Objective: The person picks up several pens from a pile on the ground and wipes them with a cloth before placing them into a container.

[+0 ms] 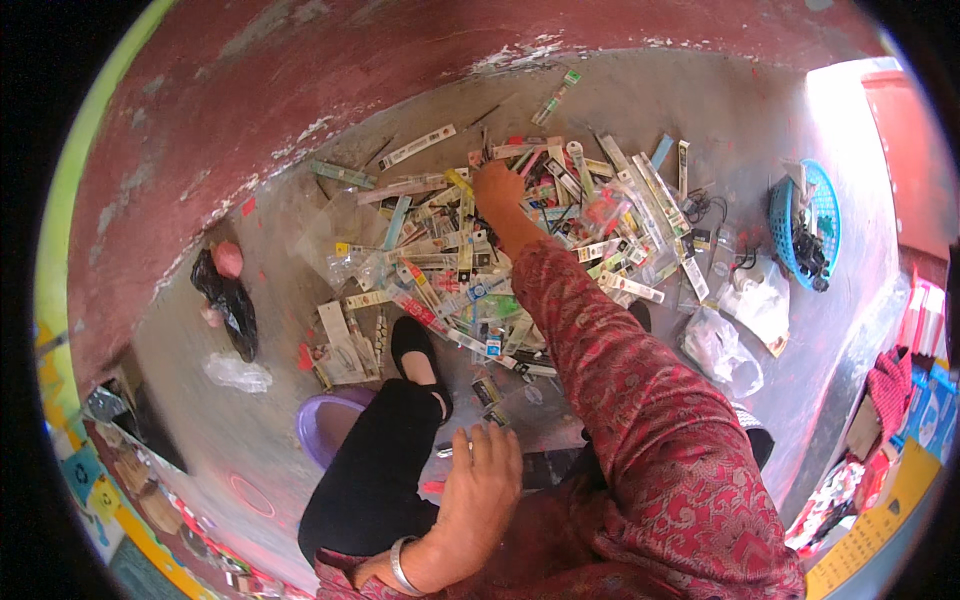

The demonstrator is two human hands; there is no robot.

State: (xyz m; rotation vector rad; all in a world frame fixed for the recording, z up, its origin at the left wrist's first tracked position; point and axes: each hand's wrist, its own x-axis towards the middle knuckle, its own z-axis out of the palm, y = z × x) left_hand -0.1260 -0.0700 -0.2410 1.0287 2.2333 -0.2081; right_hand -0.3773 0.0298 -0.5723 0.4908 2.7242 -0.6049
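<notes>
Plastic-sleeved packets (pixel 470 262), long thin strips heaped on concrete floor (pixel 640 120) under & around right hand (pixel 497 186), whose fingers press down into pile, grip state can't tell; likely light, bendy, slick, best pinched mid-length; left hand (pixel 482 478) released, resting on knee.

We cannot tell whether the right hand (pixel 497 186) grips anything: its fingers are sunk among the heap of long packets (pixel 500 255), too small to tell apart. Our knee covers part of the purple bowl (pixel 322 418), and the left hand (pixel 482 480) hides whatever lies under its palm. The blue basket (pixel 812 222) holds dark items we cannot identify.
</notes>
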